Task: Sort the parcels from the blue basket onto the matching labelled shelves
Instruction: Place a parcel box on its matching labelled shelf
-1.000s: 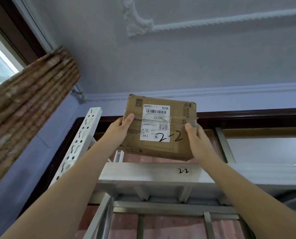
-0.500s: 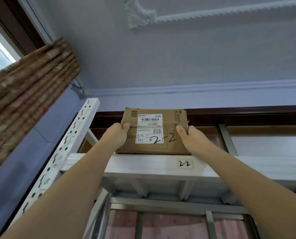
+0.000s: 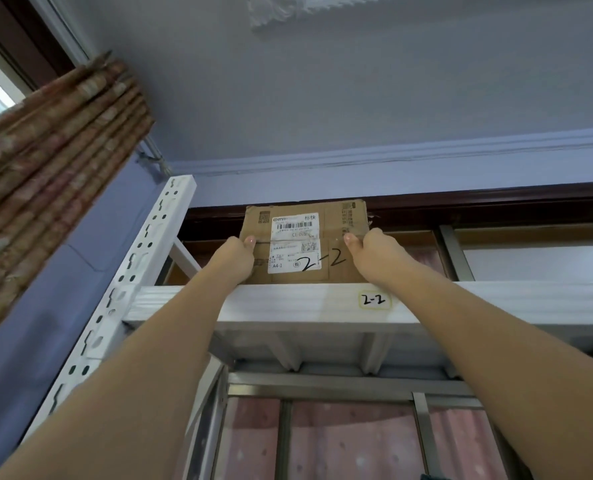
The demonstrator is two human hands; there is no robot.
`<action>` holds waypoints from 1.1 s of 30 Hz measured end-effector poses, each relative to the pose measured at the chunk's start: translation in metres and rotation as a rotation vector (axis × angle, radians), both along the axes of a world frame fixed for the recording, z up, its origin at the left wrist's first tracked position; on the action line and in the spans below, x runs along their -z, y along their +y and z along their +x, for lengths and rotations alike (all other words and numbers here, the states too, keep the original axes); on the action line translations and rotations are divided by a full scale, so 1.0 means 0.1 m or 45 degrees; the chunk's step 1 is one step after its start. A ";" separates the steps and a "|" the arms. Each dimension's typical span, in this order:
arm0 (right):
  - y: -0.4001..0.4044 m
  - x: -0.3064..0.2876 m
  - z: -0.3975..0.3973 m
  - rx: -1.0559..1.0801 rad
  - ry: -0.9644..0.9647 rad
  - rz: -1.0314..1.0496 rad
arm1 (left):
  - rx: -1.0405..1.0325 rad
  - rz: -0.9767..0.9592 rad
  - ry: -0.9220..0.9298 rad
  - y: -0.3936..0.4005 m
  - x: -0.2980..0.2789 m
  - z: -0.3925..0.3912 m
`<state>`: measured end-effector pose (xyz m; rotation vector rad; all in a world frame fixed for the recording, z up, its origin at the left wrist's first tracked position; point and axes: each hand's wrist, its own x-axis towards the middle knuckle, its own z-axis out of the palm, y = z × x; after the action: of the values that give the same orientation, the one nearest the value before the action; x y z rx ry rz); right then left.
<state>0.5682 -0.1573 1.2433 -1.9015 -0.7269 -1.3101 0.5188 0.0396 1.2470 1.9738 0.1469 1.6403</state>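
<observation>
A brown cardboard parcel (image 3: 333, 237) with a white shipping label and a handwritten "2-2" stands on the top white shelf (image 3: 288, 301), leaning back toward the wall. The shelf's front edge carries a small label reading "2-2" (image 3: 374, 300), just below the parcel's right side. My left hand (image 3: 234, 259) grips the parcel's left edge with the thumb on its face. My right hand (image 3: 374, 254) grips the right edge the same way. The blue basket is out of view.
A white perforated upright post (image 3: 139, 258) of the rack rises at the left. A brown folded curtain (image 3: 53, 143) hangs at the far left by the window. Behind the rack is a dark-framed window with pink covering (image 3: 350, 441). The ceiling is close above.
Both hands carried the parcel from in front of the shelf edge up and back onto the top shelf, where it now rests farther in.
</observation>
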 end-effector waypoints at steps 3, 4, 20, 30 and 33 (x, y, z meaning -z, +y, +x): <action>0.01 -0.03 0.02 -0.023 0.042 0.015 | 0.001 0.006 -0.006 0.00 -0.01 0.01; 0.02 -0.02 0.03 -0.034 0.057 0.036 | 0.013 -0.014 -0.008 -0.01 -0.01 0.00; 0.13 0.36 -0.61 0.176 -0.637 -0.452 | -1.287 1.092 0.158 -0.13 0.66 -0.81; 0.46 1.33 -0.90 -0.302 -0.526 -0.674 | -1.515 0.953 0.810 -0.53 1.45 -1.57; 0.63 1.72 -1.03 -0.450 -0.453 -0.749 | -1.572 0.886 1.050 -0.50 1.78 -1.79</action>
<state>0.4647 -0.0945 1.0716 -1.8503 -1.7006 -1.3046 0.3400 -0.0105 1.0688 3.3736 1.5322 1.3699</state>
